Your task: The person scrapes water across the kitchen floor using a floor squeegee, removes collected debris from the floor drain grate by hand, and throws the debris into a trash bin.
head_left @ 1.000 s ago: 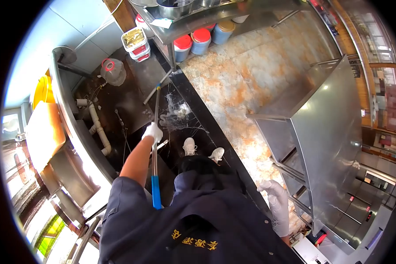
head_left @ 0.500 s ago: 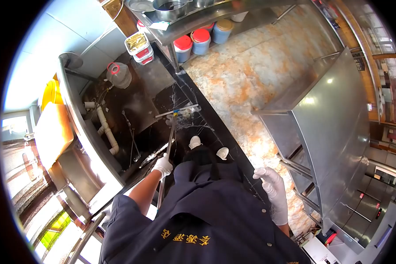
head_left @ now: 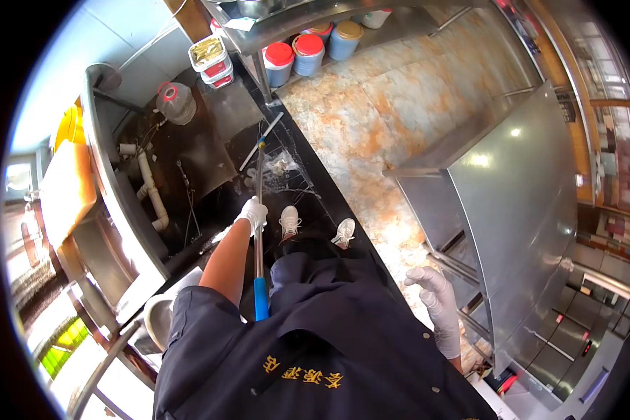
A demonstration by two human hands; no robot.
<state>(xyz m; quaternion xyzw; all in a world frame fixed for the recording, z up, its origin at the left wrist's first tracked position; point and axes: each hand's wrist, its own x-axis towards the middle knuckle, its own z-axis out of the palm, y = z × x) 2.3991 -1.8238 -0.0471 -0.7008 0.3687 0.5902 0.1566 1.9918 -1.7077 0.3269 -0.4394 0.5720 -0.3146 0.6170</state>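
My left hand [head_left: 253, 212], in a white glove, grips the metal pole of a floor squeegee [head_left: 259, 241]. The pole's blue end grip [head_left: 260, 299] lies near my dark jacket. At the far end, the thin pale squeegee head [head_left: 262, 144] rests slanted on the dark tiled floor. Beside the head is a wet, foamy patch [head_left: 280, 164] with some whitish debris. Out to the right, my gloved right hand [head_left: 435, 294] hangs with loosely bent fingers, the thumb apart and nothing visible in it.
Left stands a metal sink counter with white drain pipe [head_left: 150, 185] beneath. A clear jug [head_left: 176, 103] and stacked tubs [head_left: 211, 61] sit farther off. Red-lidded buckets [head_left: 309, 54] fill a low shelf. A steel cabinet [head_left: 514, 217] stands right. My white shoes [head_left: 290, 221] are on the black tiles.
The squeegee head has moved farther forward and turned more steeply, past the foamy patch. My left hand has gone forward with the pole, and its blue grip now shows. My right hand stays bent.
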